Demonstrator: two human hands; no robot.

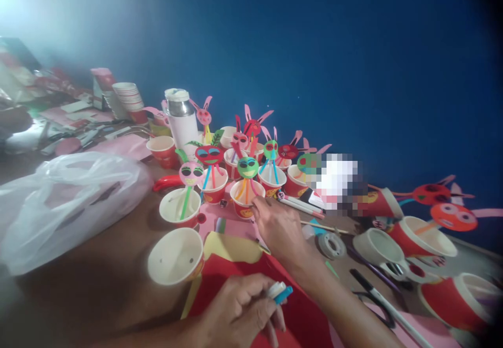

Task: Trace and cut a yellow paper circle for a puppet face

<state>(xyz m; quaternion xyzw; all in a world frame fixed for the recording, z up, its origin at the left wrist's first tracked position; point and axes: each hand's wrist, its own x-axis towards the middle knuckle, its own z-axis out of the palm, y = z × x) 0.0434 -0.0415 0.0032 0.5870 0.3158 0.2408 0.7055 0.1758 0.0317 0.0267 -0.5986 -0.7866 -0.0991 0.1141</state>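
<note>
My left hand [243,308] is closed around two short slim pieces, one white [276,289] and one blue [283,295]; whether they are pens or rolled paper I cannot tell. Under it lies a red paper sheet [223,274], with a yellow sheet [231,246] beyond. My right hand [283,227] reaches forward, its fingers bent at the right rim of a red and white paper cup [241,206]. From that cup rises a green paper face [248,167] on orange and pink strips. A plain paper cup [176,256] stands left of the sheets.
Several cups with paper animal faces, such as a pink face [191,173], crowd the middle. Behind them stands a white flask [183,122]. A plastic bag [70,201] lies left. On the right are a tape roll [332,245], a mug [379,246], scissors [379,306] and a marker [389,306].
</note>
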